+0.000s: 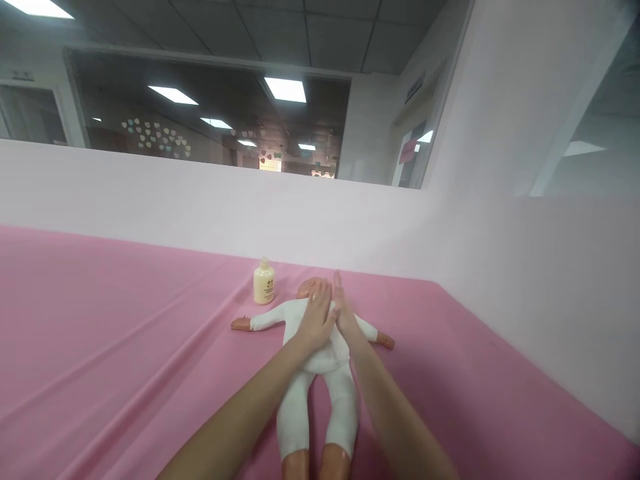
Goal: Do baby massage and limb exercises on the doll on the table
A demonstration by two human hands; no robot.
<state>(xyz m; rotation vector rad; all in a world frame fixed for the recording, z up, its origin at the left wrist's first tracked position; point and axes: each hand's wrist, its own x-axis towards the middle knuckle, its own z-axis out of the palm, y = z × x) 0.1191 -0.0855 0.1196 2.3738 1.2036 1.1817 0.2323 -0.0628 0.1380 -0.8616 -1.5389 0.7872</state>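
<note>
A doll (325,357) in a white suit lies on its back on the pink sheet (150,333), arms spread and legs toward me. Over its chest, my left hand (317,319) and my right hand (343,307) are raised close together, palms facing, with fingers stretched out and pointing away from me. Neither hand holds anything. They partly hide the doll's head and chest. Beyond the doll's outstretched arm on the left stands a cream-coloured bottle (264,283), upright, with dark print on its front.
The pink surface ends at a white wall (200,207) behind the doll and another wall (565,287) on the right. Long creases run through the sheet on the left. Windows above the back wall show ceiling lights.
</note>
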